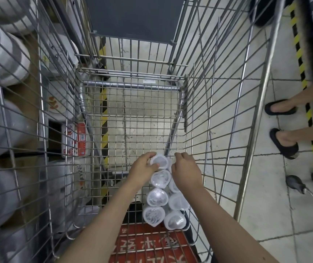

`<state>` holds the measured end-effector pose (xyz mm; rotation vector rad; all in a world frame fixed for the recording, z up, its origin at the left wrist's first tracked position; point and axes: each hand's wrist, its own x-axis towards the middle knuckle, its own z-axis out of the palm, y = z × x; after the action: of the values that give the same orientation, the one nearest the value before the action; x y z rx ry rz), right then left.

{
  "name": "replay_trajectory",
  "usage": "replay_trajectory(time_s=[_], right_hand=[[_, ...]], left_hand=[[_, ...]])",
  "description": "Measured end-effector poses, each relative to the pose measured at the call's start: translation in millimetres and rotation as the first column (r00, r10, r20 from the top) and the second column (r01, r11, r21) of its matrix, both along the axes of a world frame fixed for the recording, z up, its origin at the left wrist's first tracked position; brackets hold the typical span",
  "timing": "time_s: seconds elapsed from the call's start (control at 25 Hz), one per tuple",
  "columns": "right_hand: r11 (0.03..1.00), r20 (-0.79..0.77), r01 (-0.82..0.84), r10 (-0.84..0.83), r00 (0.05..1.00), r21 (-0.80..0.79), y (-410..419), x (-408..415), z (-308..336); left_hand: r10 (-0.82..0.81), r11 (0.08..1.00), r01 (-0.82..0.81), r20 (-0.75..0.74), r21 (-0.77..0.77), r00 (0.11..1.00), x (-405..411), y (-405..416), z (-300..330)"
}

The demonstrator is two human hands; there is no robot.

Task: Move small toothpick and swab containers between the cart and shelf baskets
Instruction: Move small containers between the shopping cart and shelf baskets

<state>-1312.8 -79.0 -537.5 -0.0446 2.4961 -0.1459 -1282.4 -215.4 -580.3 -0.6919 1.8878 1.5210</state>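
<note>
Several small clear round containers with white lids lie in two rows on the wire floor of the shopping cart (pixel 132 118), near its close right corner. My left hand (pixel 144 166) grips the farthest container (pixel 160 160) of the left row. My right hand (pixel 187 171) rests over the far end of the right row, fingers curled down onto a container that it mostly hides. The nearer containers (pixel 156 197) lie untouched behind both hands.
The cart's tall wire sides rise left and right. A red child-seat flap (pixel 150 243) sits at the near edge. Stacked white and grey goods (pixel 5 59) fill the shelf at left. Another person's feet in black slippers (pixel 282 141) stand on the tiled floor at right.
</note>
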Motion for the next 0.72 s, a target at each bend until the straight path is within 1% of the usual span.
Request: replay_trajectory(time_s=[0.2, 0.28, 0.36, 0.48, 0.56, 0.64, 0.72], right_hand=[[0.999, -0.019, 0.022, -0.023, 1.0, -0.026, -0.6, -1.3, -0.8], [0.999, -0.022, 0.024, -0.025, 0.999, -0.026, -1.0, -0.4, -1.1], [0.998, -0.057, 0.029, -0.032, 0.998, -0.051, -1.9, -0.8, 1.1], [0.998, -0.132, -0.014, 0.005, 0.991, -0.066, -2.9, -4.6, 18.7], [0.995, -0.137, -0.058, 0.047, 0.989, -0.077, -3.5, -2.7, 47.1], [0.987, -0.121, -0.129, 0.116, 0.986, -0.099, -4.4, 4.4, 82.4], [0.972, -0.135, -0.2, 0.184, 0.974, -0.123, -4.0, 15.5, 120.2]], left_hand=[[0.007, 1.0, -0.008, 0.024, 0.02, 1.0, -4.3, -2.0, -0.5], [0.004, 1.0, -0.004, 0.027, 0.013, 1.0, -5.7, -2.5, -1.9], [0.003, 1.0, -0.002, 0.021, -0.005, 1.0, -5.9, -4.9, 0.5], [0.021, 0.996, -0.021, 0.004, -0.089, 1.0, -4.2, -14.8, 17.5], [0.012, 0.986, -0.013, -0.01, -0.163, 1.0, 1.4, -25.2, 45.9], [-0.058, 0.965, 0.05, -0.021, -0.258, 0.998, 10.2, -36.7, 85.8], [-0.179, 0.914, 0.151, -0.04, -0.376, 0.983, 23.2, -46.6, 132.9]])
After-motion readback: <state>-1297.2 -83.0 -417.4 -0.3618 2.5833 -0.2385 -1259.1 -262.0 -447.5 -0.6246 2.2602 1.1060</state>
